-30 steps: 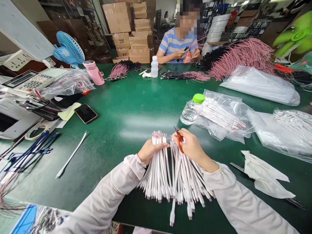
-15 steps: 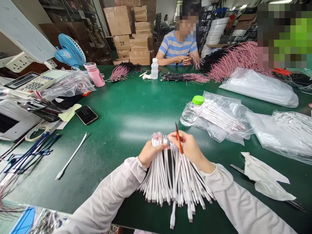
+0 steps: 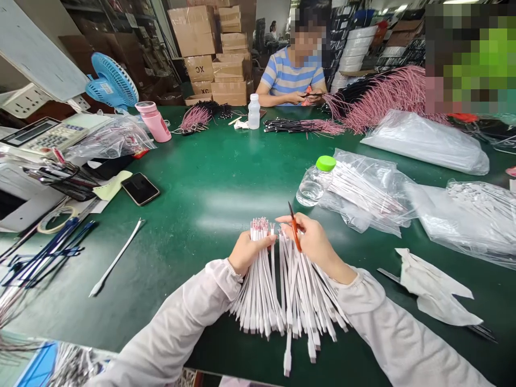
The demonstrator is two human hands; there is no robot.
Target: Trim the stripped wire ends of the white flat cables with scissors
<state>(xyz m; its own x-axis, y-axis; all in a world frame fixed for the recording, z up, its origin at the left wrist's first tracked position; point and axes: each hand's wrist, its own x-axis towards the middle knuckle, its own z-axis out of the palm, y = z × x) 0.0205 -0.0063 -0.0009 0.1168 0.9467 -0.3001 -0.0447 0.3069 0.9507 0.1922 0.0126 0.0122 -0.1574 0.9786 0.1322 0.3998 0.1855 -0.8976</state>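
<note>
A fanned bunch of short white flat cables (image 3: 282, 295) lies on the green table (image 3: 209, 177) in front of me, pink wire ends pointing away. My left hand (image 3: 246, 251) is closed around the left part of the bunch near its top. My right hand (image 3: 312, 243) rests on the right part and pinches a small orange-handled tool (image 3: 294, 228), its tip pointing up and away. One loose white cable (image 3: 116, 258) lies to the left.
A clear bottle with a green cap (image 3: 316, 181) and plastic bags of white cables (image 3: 371, 193) lie ahead right. A white cloth (image 3: 435, 287) is at right. A phone (image 3: 140, 188), tape, calculator, pink bottle and fan are at left. A person in a striped shirt (image 3: 292, 75) works opposite.
My right hand has shifted slightly on the bunch and the orange tool has tilted more upright. The person opposite has moved their hands. The view has drifted a little.
</note>
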